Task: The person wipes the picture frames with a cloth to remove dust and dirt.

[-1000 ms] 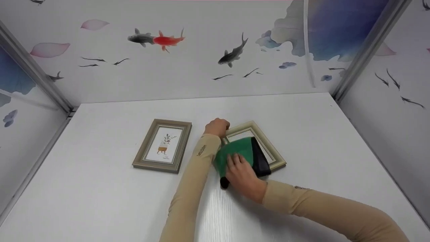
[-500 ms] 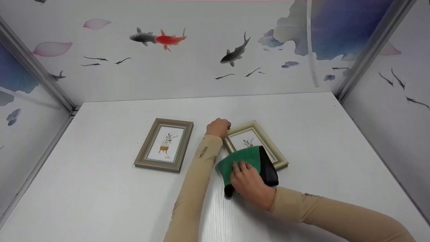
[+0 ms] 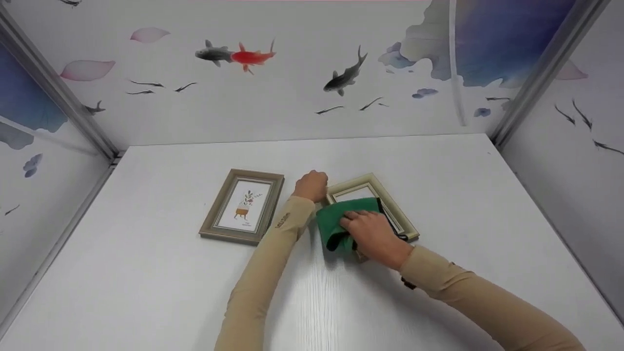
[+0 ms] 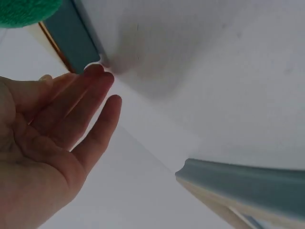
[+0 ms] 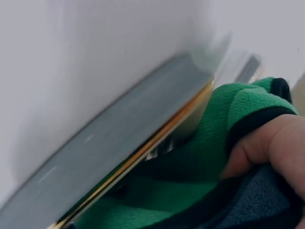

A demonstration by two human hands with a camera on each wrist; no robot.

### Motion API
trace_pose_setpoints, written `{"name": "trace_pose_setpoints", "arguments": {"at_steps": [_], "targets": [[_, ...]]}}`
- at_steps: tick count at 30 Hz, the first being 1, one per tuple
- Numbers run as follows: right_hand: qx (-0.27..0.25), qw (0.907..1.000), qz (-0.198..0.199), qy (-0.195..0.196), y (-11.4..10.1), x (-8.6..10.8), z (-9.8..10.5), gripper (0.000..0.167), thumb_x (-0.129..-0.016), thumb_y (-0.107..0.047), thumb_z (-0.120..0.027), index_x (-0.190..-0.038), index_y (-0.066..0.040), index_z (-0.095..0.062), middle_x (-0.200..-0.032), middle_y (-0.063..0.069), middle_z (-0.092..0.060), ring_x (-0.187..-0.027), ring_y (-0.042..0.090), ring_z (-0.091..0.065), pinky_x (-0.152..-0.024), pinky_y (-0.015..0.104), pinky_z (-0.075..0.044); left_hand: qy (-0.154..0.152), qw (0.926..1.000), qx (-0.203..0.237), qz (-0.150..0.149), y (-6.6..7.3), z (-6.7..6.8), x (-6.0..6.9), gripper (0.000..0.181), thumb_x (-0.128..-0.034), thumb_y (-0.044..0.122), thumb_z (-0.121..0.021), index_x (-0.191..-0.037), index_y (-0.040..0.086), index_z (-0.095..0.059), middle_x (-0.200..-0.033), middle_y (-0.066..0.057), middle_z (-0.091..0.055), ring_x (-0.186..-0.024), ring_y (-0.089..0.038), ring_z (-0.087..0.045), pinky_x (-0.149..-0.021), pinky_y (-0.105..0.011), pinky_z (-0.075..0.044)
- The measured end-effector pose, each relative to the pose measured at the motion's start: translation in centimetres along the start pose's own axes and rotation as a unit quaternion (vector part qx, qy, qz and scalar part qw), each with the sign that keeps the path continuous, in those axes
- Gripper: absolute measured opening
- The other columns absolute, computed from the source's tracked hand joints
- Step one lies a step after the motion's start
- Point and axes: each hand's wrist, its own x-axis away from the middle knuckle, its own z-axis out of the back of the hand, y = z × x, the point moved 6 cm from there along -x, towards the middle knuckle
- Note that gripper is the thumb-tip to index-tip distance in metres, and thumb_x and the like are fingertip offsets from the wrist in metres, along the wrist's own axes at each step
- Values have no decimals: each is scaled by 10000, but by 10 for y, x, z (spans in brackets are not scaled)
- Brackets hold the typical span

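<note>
Pale gold picture frame [image 3: 394, 204] lies slantwise on the white surface [image 3: 136, 278], to the right of a brown picture frame [image 3: 242, 204]. Bunched green cloth [image 3: 336, 215] covers part of the gold one. Right hand [image 3: 374, 235]: fingers pinching the cloth. Left hand [image 3: 312, 186]: fingers loosely extended, touching the gold frame's upper left corner.

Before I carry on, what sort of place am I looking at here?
Probably a purpose-built work booth, though what lies beyond is out of view. A white table is closed in at the back and both sides by fish-printed panels, with grey posts at the far corners.
</note>
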Motion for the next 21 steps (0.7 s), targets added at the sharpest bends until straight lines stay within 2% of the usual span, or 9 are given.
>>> {"name": "trace_pose_setpoints", "arguments": {"at_steps": [2, 4, 7, 9, 11, 14, 16, 17, 21], "targets": [[-270, 9993, -163, 206, 13, 1, 6, 267, -746, 43, -770, -971, -59, -670, -1039, 111, -669, -872, 296, -648, -656, 434, -544, 215, 9996, -136, -129, -1, 8, 8, 170, -975, 41, -524, -1019, -13, -678, -960, -149, -663, -885, -265, -650, -745, -387, -540], [-499, 9971, -432, 381, 29, 0, 12, 283, -753, 89, -731, -987, -58, -671, -1023, 109, -676, -850, 288, -652, -628, 434, -540, 580, 9969, -394, -360, 1, 17, 20, 125, -951, 18, -553, -960, -16, -672, -900, -150, -663, -824, -270, -655, -701, -386, -545], [-790, 9909, -946, 542, 55, -1, 22, 358, -734, 106, -730, -1054, -44, -672, -1013, 129, -682, -840, 295, -655, -642, 452, -538, 1012, 9888, -749, -796, 16, 21, 43, 69, -910, 33, -619, -921, -2, -677, -852, -129, -664, -770, -264, -651, -665, -379, -542], [-936, 9850, -1287, 674, 70, -2, 27, 399, -731, 113, -718, -1097, -38, -668, -1017, 144, -685, -844, 308, -656, -661, 473, -536, 1133, 9820, -911, -1206, 34, 16, 60, 70, -892, 63, -649, -898, 8, -693, -836, -111, -666, -738, -245, -645, -642, -367, -540], [-1079, 9790, -1523, 822, 81, -4, 33, 403, -745, 111, -705, -1120, -31, -664, -1011, 156, -685, -847, 327, -653, -681, 496, -529, 1102, 9747, -1050, -1639, 56, 5, 78, 110, -895, 140, -669, -870, 43, -716, -816, -74, -669, -712, -209, -634, -615, -340, -532], [-1218, 9732, -1647, 1042, 87, -6, 37, 391, -769, 106, -672, -1136, -30, -663, -1009, 159, -686, -844, 332, -645, -687, 506, -521, 1045, 9607, -1262, -2239, 92, -16, 103, 215, -902, 275, -676, -767, 112, -716, -734, -17, -652, -643, -156, -597, -541, -302, -502], [-1317, 9720, -1581, 1130, 85, -9, 37, 372, -784, 84, -678, -1137, -32, -664, -1010, 153, -686, -845, 323, -643, -689, 498, -521, 1087, 9478, -1628, -2519, 112, -30, 117, 277, -891, 386, -676, -754, 147, -700, -697, 17, -633, -615, -128, -573, -519, -280, -474], [-1364, 9724, -1511, 1145, 83, -9, 36, 375, -782, 81, -684, -1139, -32, -663, -1015, 149, -686, -850, 316, -643, -695, 492, -522, 1214, 9393, -1866, -2610, 120, -37, 123, 266, -889, 389, -674, -758, 158, -693, -690, 26, -626, -609, -117, -567, -513, -271, -465], [-1647, 9774, -989, 884, 67, -10, 26, 437, -734, 128, -686, -1144, -19, -660, -1040, 138, -678, -900, 291, -629, -761, 467, -510, 1913, 8961, -2895, -2768, 138, -53, 139, 149, -896, 308, -653, -788, 205, -662, -692, 47, -596, -596, -91, -551, -506, -252, -434]]}}
